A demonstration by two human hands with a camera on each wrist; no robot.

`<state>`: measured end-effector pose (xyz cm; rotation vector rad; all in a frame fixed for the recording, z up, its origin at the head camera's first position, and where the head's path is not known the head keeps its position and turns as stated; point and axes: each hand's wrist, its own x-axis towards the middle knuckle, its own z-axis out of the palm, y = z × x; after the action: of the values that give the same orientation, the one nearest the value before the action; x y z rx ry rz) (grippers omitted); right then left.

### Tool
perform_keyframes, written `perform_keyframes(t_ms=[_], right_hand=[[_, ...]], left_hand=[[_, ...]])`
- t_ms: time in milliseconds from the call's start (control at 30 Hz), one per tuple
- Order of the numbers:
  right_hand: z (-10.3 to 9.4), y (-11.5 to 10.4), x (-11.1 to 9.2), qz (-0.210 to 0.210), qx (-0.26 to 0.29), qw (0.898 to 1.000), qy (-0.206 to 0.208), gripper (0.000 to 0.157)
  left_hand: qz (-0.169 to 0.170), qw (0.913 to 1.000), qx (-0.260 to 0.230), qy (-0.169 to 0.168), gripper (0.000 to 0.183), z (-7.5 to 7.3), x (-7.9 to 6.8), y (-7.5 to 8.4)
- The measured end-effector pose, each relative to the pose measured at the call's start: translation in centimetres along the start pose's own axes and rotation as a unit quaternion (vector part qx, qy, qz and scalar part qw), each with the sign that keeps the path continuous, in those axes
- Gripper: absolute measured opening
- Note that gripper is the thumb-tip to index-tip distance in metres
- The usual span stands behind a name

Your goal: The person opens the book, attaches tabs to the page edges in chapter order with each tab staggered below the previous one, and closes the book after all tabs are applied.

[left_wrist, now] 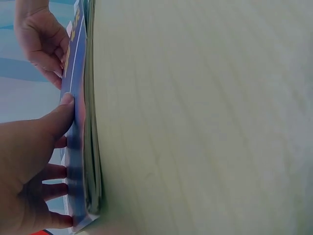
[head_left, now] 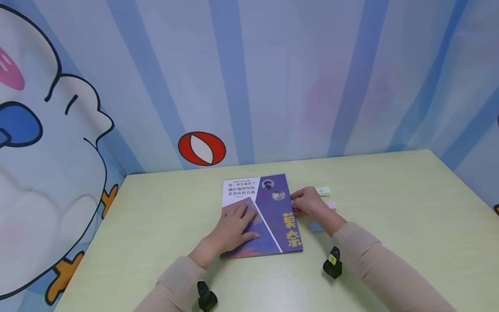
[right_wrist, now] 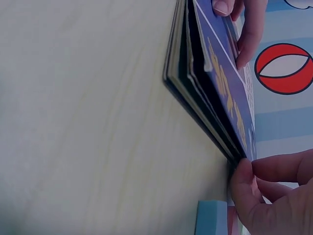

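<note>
The book [head_left: 274, 212] lies flat near the middle of the tabletop [head_left: 390, 208], its purple cover facing up. It looks fairly thin but solid: the pages seem thick and rather stiff, so it should be light to moderate in weight, firm in the middle and springy where the leaves separate. The smooth cover may slide a little under a light touch, and the corners would probably crease if bent hard. At the near right corner the cover and some leaves fan apart, so the loose right edge seems a good place to take hold, with the left part kept pressed down. The left hand [head_left: 231, 227] rests there, its fingers spread over the cover; the right hand [head_left: 309, 203] has thumb and forefinger pinched together on the right edge, though whether a small slip sits between them I cannot tell. Just right of the book lie green notes [head_left: 325, 191] at the far end, pink notes [head_left: 332, 205] partly hidden by the right hand, and blue notes [head_left: 315, 227] nearer. The right hand and forearm stand between these and the near side. Beyond the tabletop's far edge rises a striped wall [head_left: 284, 86].
</note>
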<state>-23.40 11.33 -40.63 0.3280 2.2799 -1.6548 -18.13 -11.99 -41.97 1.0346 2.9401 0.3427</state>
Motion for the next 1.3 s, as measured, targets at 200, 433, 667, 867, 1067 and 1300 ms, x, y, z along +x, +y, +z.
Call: perform_keyframes(t_ms=[200, 433, 667, 867, 1067, 1300], right_hand=[[-0.3, -0.2, -0.1, 0.008, 0.025, 1.000, -0.002, 0.038], [-0.6, -0.2, 0.0, 0.008, 0.043, 0.999, -0.013, 0.032], [-0.9, -0.2, 0.1, 0.007, 0.056, 0.998, -0.029, 0.027], [-1.3, -0.1, -0.2, -0.001, 0.099, 0.994, -0.056, 0.033], [-1.4, -0.3, -0.3, 0.009, 0.120, 0.991, -0.062, 0.038], [-1.1, 0.1, -0.7, 0.028, 0.106, 0.991, -0.080, 0.042]], left_hand=[[0.005, 1.0000, 0.005, 0.003, 0.063, 0.1, 0.0, 0.0], [0.005, 0.9999, 0.009, 0.009, 0.062, 0.3, 0.1, -0.1], [0.004, 0.9999, 0.001, 0.017, 0.061, 0.1, -0.1, 0.1], [0.029, 0.9987, -0.019, 0.038, 0.051, -0.1, 0.3, 0.8], [0.004, 0.9992, -0.035, 0.018, 0.047, -0.1, 0.8, 1.6], [-0.033, 0.9986, -0.041, 0.002, 0.048, 0.2, 1.2, 2.4]])
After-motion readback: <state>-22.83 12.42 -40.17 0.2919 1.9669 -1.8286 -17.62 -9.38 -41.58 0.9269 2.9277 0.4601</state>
